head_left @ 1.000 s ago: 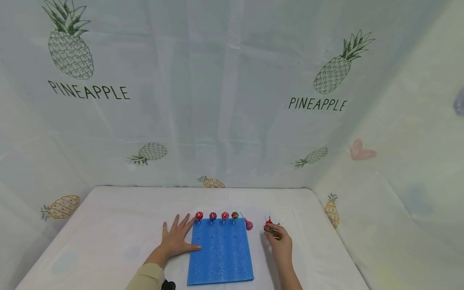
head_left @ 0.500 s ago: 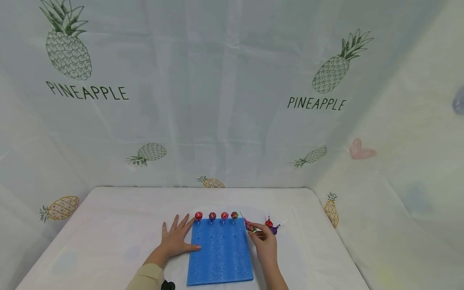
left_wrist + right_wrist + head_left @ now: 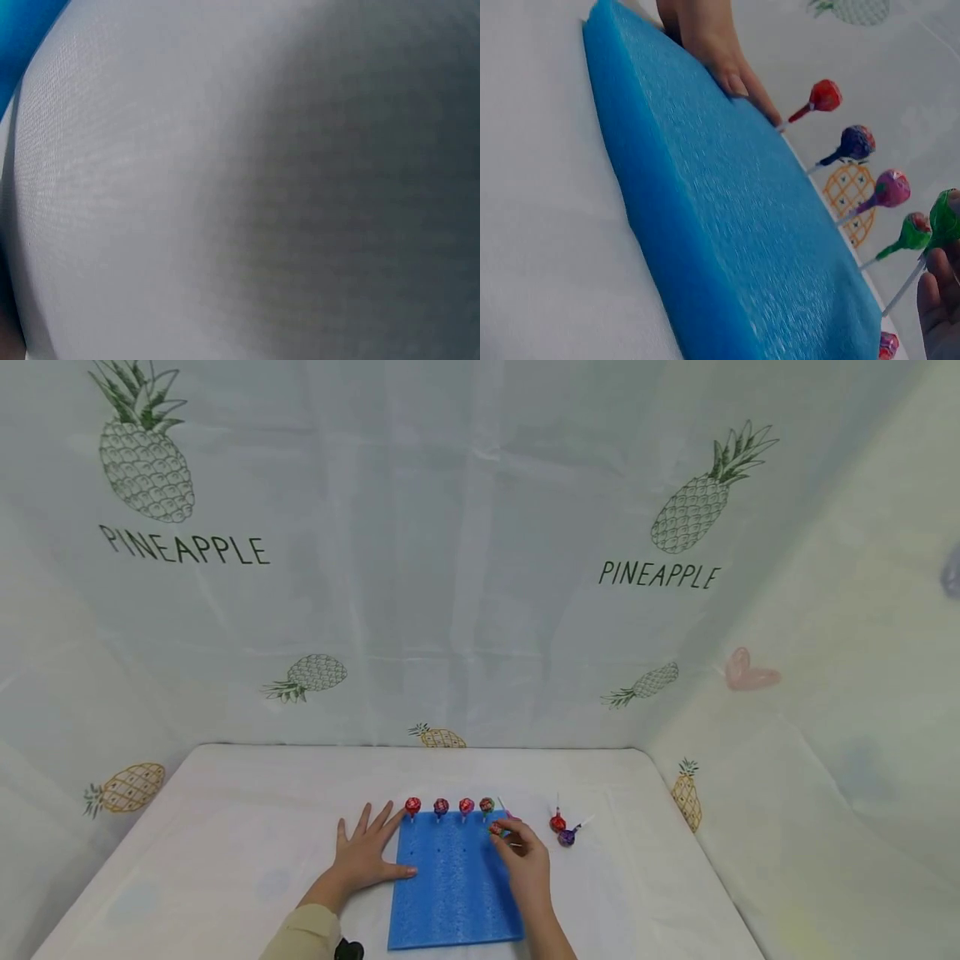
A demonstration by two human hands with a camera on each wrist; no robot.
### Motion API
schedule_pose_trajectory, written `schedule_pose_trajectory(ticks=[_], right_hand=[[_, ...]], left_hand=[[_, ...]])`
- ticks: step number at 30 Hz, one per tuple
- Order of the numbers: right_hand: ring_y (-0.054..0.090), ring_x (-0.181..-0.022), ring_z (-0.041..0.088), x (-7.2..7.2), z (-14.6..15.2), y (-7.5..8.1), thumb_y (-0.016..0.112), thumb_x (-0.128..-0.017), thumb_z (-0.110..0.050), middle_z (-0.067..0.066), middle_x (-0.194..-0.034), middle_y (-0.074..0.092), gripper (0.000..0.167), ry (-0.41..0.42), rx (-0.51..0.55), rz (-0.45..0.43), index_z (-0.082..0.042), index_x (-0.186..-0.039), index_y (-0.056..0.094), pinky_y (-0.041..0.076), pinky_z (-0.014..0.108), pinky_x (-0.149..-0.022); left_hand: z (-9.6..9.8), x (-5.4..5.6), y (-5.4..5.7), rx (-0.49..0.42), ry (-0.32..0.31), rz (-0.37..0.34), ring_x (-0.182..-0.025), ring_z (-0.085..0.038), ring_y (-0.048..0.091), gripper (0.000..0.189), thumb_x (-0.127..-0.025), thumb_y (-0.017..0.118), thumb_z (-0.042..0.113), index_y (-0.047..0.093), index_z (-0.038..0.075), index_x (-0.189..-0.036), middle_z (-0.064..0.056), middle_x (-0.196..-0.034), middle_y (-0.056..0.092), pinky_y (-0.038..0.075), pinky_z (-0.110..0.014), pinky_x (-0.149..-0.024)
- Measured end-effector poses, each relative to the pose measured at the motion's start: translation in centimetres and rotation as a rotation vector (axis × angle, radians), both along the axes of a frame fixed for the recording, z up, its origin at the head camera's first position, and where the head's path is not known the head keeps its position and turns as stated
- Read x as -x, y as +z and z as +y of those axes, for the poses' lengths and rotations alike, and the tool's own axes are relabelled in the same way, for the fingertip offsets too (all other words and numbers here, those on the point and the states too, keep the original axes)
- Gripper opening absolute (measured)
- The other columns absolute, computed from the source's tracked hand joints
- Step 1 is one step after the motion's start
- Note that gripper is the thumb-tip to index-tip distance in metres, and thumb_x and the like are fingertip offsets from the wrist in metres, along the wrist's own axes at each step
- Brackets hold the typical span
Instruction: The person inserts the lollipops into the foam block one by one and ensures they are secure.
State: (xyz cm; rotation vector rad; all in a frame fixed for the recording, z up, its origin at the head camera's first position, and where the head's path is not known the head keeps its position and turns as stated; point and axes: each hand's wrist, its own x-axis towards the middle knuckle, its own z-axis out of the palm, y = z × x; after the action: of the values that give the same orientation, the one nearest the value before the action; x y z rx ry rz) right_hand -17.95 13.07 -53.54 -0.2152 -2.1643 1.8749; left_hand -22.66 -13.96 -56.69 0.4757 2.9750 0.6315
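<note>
A blue foam board [image 3: 453, 902] lies on the white-covered table. Along its far edge stands a row of several lollipops, among them a red one [image 3: 412, 806] and a purple one [image 3: 441, 807]. My left hand [image 3: 363, 858] rests with fingers spread at the board's left side, thumb on its top. Over the board's far right part, my right hand [image 3: 527, 862] pinches a green-wrapped lollipop [image 3: 945, 221]. In the right wrist view its white stick slants down toward the foam's edge. The left wrist view holds mostly blurred white cloth and a blue corner of the board.
Right of the board lie a loose red lollipop [image 3: 557, 823] and a loose purple lollipop [image 3: 567, 837]. A pink lollipop [image 3: 889, 345] lies by the board's right edge, partly hidden by my right hand in the head view. Small dark holes dot the board in front of the row.
My right hand has carried the green lollipop leftward from beside the loose lollipops, past the pink one, to over the board. The left hand has stayed in place.
</note>
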Motion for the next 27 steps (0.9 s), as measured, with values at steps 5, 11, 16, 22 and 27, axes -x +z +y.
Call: schedule_pose_trajectory(ticks=[5, 11, 16, 22, 27], right_hand=[[0.061, -0.092, 0.02, -0.1, -1.2, 0.0, 0.075, -0.086, -0.012, 0.002, -0.097, 0.069, 0.019, 0.009, -0.031, 0.021, -0.01, -0.105, 0.073, 0.05, 0.024, -0.078], [0.061, -0.096, 0.023, -0.3, -2.8, 0.5, 0.073, -0.087, -0.008, 0.003, -0.1, 0.069, 0.021, 0.024, 0.002, 0.009, -0.005, -0.108, 0.072, 0.05, 0.024, -0.08], [0.062, -0.095, 0.02, -1.3, -4.1, 3.0, 0.072, -0.087, -0.004, 0.007, -0.099, 0.069, 0.02, 0.082, 0.032, 0.036, -0.001, -0.107, 0.071, 0.051, 0.025, -0.08], [0.064, -0.094, 0.015, -1.4, -5.0, 3.4, 0.071, -0.088, -0.003, 0.01, -0.101, 0.068, 0.023, 0.161, 0.111, 0.095, 0.006, -0.108, 0.068, 0.053, 0.025, -0.079], [0.064, -0.092, 0.013, 0.1, -5.5, 1.1, 0.071, -0.088, -0.003, 0.009, -0.1, 0.069, 0.022, 0.173, 0.108, 0.091, 0.004, -0.109, 0.068, 0.053, 0.025, -0.078]], left_hand=[[0.0, 0.1, 0.0, 0.002, -0.007, 0.003, -0.144, -0.047, 0.008, 0.111, -0.065, 0.068, 0.078, 0.036, 0.018, -0.152, -0.013, -0.158, 0.026, -0.002, -0.075, -0.103], [-0.1, 0.1, -0.1, -0.005, -0.008, 0.014, -0.144, -0.048, 0.009, 0.11, -0.065, 0.069, 0.077, 0.037, 0.018, -0.152, -0.013, -0.158, 0.026, -0.002, -0.075, -0.103], [-0.1, 0.0, 0.0, 0.012, -0.002, 0.016, -0.144, -0.047, 0.009, 0.11, -0.065, 0.068, 0.078, 0.037, 0.018, -0.152, -0.013, -0.158, 0.026, -0.001, -0.075, -0.103], [-0.1, -0.3, 0.6, -0.009, 0.002, 0.031, -0.142, -0.049, 0.013, 0.11, -0.064, 0.07, 0.076, 0.04, 0.014, -0.15, -0.016, -0.156, 0.031, 0.0, -0.076, -0.103], [-0.2, 0.0, -0.3, -0.026, 0.002, 0.036, -0.143, -0.048, 0.012, 0.113, -0.063, 0.067, 0.08, 0.039, 0.014, -0.15, -0.016, -0.156, 0.03, -0.004, -0.074, -0.104]])
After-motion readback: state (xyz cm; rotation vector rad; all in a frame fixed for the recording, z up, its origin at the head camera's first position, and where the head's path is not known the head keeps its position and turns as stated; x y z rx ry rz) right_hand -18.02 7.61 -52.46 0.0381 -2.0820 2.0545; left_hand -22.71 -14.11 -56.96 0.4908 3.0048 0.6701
